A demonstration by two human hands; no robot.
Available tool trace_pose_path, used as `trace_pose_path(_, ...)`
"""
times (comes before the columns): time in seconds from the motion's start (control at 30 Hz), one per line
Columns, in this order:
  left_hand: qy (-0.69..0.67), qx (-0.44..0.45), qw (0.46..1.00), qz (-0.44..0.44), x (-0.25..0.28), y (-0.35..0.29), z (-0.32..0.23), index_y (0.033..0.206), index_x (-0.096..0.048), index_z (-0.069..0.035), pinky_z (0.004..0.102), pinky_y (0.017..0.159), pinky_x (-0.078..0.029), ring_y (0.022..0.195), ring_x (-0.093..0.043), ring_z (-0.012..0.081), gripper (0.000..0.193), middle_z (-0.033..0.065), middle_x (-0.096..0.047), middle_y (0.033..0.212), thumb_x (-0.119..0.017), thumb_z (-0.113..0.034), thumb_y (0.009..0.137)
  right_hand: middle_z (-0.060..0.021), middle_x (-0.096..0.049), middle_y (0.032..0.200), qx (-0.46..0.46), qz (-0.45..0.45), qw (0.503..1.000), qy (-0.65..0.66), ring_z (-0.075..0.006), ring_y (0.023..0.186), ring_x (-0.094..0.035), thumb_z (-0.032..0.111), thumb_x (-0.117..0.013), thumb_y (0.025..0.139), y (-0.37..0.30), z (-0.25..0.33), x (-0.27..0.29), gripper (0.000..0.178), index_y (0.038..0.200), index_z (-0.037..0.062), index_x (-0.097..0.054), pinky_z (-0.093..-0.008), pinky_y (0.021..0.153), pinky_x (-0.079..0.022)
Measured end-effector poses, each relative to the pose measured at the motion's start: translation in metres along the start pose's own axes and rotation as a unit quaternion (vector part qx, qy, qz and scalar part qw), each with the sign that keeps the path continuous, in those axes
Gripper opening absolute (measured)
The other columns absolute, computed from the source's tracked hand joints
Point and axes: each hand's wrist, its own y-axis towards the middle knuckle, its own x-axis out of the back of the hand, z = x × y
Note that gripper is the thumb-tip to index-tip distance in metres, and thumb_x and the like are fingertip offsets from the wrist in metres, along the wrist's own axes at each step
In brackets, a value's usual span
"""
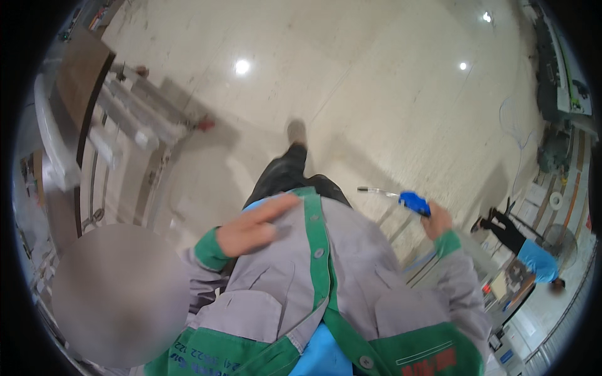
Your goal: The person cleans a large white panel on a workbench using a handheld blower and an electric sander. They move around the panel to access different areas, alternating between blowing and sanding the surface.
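My right hand (438,220) is closed around a blue tool (414,203), out to the right of my body. From the tool's front runs a thin, pale shaft with a dark tip, pointing left over the floor. Its exact kind I cannot make out. In front of my grey and green jacket (351,250) is my left hand (251,230), slightly smeared by motion. Its fingers stretch to the right across the jacket, with nothing seen in them.
A brown-topped table (81,81) and pale padded bars (128,116) stand at the left. A round grey blur covers the lower left. On the right, a person in a blue shirt (538,258) is near a fan (559,241). A thin cable (520,141) lies on the floor (376,81).
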Motion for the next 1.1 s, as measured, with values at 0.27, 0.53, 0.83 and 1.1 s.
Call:
trace_pose_path(0.27,0.464,0.192,0.821,0.272,0.052,0.397,-0.113,0.146,-0.047,-0.001,0.0451,0.115,-0.035,0.135,-0.045,0.0413,0.093,0.0242,-0.051,0.145,-0.036,-0.077,0.093,-0.0139,-0.073,0.098,-0.125,0.048,0.986,0.1,-0.0358,0.091,-0.07,0.023,-0.081,0.072,0.072,-0.07,0.168,0.05,0.117,0.0107,-0.064,-0.0481,0.084,-0.055)
trace_pose_path(0.53,-0.031,0.082,0.996,0.007,0.083,0.689,-0.219,0.131,-0.053,-0.002,0.0358,0.096,-0.049,0.106,-0.061,0.0255,0.059,0.0143,-0.063,0.108,-0.053,-0.053,0.101,-0.0221,-0.071,0.091,-0.113,-0.121,0.977,0.132,-0.0424,0.084,-0.069,0.041,-0.068,0.081,0.376,-0.042,0.322,0.056,0.125,0.0077,-0.06,-0.0527,0.075,-0.054)
trace_pose_path(0.83,-0.398,-0.057,0.89,-0.214,0.216,0.944,-0.474,0.087,-0.048,-0.013,0.0343,0.063,-0.048,0.059,-0.044,0.0135,0.04,-0.002,-0.044,0.07,-0.049,-0.049,0.105,-0.0273,-0.054,0.121,0.175,-0.309,0.859,0.368,-0.0423,0.108,-0.056,0.043,-0.071,0.091,0.636,0.026,0.585,0.068,0.13,-0.0059,-0.044,-0.0494,0.091,-0.045)
trace_pose_path(1.1,-0.408,0.027,0.898,-0.162,0.302,1.196,-0.549,0.087,-0.048,-0.012,0.0346,0.064,-0.048,0.06,-0.044,0.0138,0.04,-0.0008,-0.044,0.071,-0.048,-0.047,0.106,-0.0296,-0.055,0.131,0.128,-0.289,0.839,0.443,-0.0393,0.124,-0.055,0.033,-0.065,0.097,0.854,-0.039,0.737,0.069,0.144,-0.0062,-0.035,-0.0437,0.105,-0.043)
